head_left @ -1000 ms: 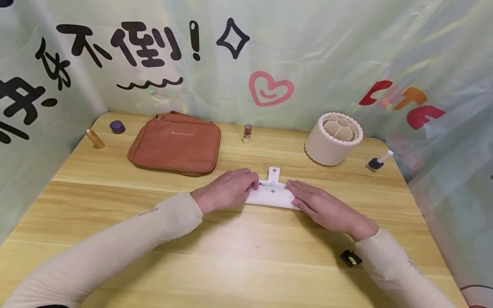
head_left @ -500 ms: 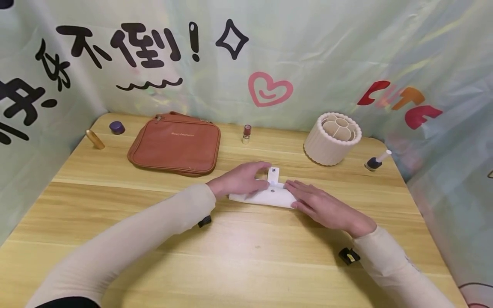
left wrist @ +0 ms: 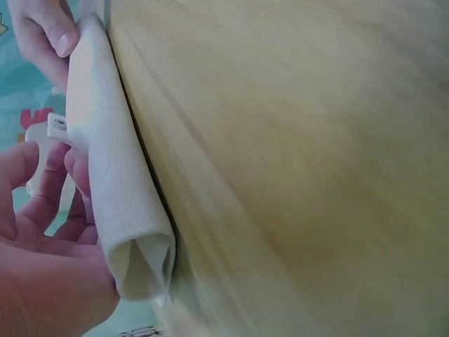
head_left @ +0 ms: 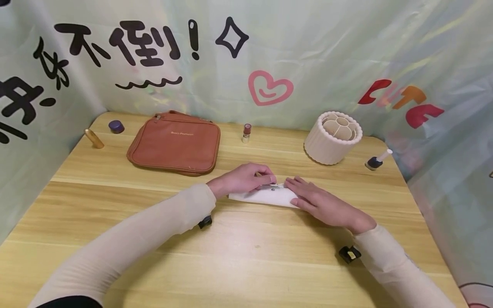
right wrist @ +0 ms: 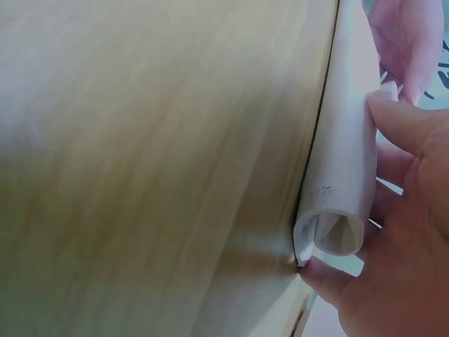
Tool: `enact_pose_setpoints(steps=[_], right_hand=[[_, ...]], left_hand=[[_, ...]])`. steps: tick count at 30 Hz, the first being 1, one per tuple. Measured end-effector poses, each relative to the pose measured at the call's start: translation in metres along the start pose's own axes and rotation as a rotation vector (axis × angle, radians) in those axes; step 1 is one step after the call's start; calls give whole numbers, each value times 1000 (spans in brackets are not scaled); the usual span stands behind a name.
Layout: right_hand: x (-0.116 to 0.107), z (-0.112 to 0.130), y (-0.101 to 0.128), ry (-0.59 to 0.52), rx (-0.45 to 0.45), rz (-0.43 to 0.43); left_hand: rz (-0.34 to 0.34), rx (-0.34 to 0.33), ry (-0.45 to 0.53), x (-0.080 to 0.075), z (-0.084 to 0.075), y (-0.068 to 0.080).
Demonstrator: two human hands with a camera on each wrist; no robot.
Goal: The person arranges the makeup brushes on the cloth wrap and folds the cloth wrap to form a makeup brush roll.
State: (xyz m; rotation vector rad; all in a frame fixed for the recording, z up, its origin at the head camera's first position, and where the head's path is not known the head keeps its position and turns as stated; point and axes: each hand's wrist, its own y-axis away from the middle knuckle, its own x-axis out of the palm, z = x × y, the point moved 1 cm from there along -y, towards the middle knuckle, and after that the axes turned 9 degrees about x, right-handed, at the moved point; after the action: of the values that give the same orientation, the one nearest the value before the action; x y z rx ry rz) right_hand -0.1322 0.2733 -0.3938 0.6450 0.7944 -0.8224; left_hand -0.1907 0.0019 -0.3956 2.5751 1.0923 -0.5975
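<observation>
Left hand curled over the left half of the white roll, fingertips pinching its snap tab; right hand lies flat, fingers straight, pressing the right end; roll sits mid-table between both hands, touching each; judged soft, light fabric, prone to unrolling; best held at both ends, tab pinched.
</observation>
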Motion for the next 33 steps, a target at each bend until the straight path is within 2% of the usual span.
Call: enact_pose_setpoints(steps=[5, 9, 26, 33], right_hand=[[-3, -2, 0, -15, 51, 51], [-3, -2, 0, -15, 59, 60], [-3, -5, 0, -57, 52, 62], [-2, -12, 1, -65, 84, 75]], left_hand=[[-1, 31, -70, 4, -1, -3], [14, 12, -88, 7, -3, -5], [127, -42, -89, 0, -10, -10], [129, -44, -103, -1, -10, -11]])
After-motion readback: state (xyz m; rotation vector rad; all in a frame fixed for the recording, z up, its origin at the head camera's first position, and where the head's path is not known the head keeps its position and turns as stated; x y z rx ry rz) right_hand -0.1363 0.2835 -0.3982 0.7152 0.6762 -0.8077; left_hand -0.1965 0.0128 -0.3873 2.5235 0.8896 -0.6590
